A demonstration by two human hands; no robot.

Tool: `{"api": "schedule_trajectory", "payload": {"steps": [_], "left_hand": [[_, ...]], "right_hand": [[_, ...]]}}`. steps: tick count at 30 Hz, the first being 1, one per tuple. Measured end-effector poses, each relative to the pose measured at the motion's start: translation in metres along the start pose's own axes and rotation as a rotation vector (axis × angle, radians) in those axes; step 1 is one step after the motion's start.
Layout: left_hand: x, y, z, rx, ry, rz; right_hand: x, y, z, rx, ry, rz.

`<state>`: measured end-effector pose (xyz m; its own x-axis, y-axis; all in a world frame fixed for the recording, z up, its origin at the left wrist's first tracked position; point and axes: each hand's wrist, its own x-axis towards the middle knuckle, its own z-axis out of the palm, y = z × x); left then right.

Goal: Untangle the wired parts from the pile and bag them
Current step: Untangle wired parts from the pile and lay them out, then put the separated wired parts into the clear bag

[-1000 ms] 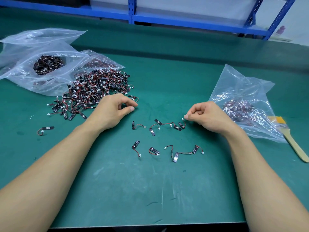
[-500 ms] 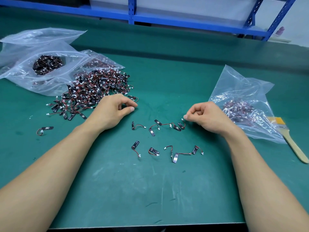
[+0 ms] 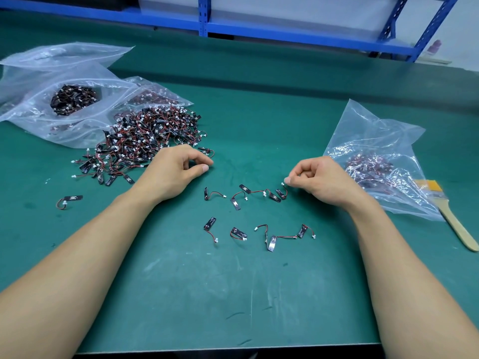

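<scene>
Green matting (image 3: pixel 233 294) covers the bench. Landmark: the pile (image 3: pixel 150 136) of tangled wired parts, black tabs on red and black leads.

- Left hand (image 3: pixel 173 172): rests on the matting against the pile's near right edge, fingers loosely curled, nothing seen in its grasp.
- Right hand (image 3: pixel 324 181): well right of the pile, fingers curled in, thumb and forefinger closed on the white connector of the end part (image 3: pixel 281 193).
- Separated parts (image 3: pixel 259 216): ten or so, lying singly in two loose rows near and right of the pile, between the hands.
- Stray part (image 3: pixel 70 200): near left of the pile, apart.
- Receiving bag (image 3: pixel 375 141): clear plastic, far right of the pile, parts inside.
- Stock bags (image 3: pixel 39 104): left of and behind the pile, touching it.
- Brush (image 3: pixel 451 216): beyond the receiving bag.
</scene>
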<state>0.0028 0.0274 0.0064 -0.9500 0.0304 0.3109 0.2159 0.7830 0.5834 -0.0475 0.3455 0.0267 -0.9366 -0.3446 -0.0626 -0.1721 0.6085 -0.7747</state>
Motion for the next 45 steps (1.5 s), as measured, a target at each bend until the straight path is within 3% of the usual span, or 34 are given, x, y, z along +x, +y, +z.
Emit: {"api": "schedule_trajectory", "payload": {"steps": [8,11,14,18,26,32,37,41,45], "left_hand": [[0.0,0.003,0.0,-0.025,-0.032,-0.016],[-0.005,0.013,-0.005,-0.069,-0.235,0.04],[-0.013,0.028,-0.003,0.062,-0.492,0.168],[-0.023,0.046,0.017,0.2,-0.588,0.313],[-0.029,0.096,0.064,0.199,-0.54,0.53],[-0.026,0.117,0.08,-0.008,-0.477,0.65],[-0.015,0.096,0.069,0.019,-0.363,0.565],[-0.005,0.072,0.053,-0.05,-0.288,0.44],[0.0,0.052,0.033,-0.107,-0.255,0.307]], "right_hand": [[0.0,0.0,-0.001,-0.02,0.0,-0.011],[0.0,0.0,-0.002,-0.018,-0.002,-0.015],[0.0,-0.001,-0.002,-0.016,0.005,-0.015],[-0.001,-0.001,-0.003,0.0,0.028,-0.011],[-0.001,-0.003,-0.005,0.044,0.112,-0.017],[0.0,-0.005,-0.007,0.097,0.22,0.015],[-0.001,-0.004,-0.013,0.049,0.286,0.028],[-0.015,-0.007,-0.039,-0.242,0.297,0.017],[-0.031,-0.008,-0.066,-0.456,0.157,0.224]]}}
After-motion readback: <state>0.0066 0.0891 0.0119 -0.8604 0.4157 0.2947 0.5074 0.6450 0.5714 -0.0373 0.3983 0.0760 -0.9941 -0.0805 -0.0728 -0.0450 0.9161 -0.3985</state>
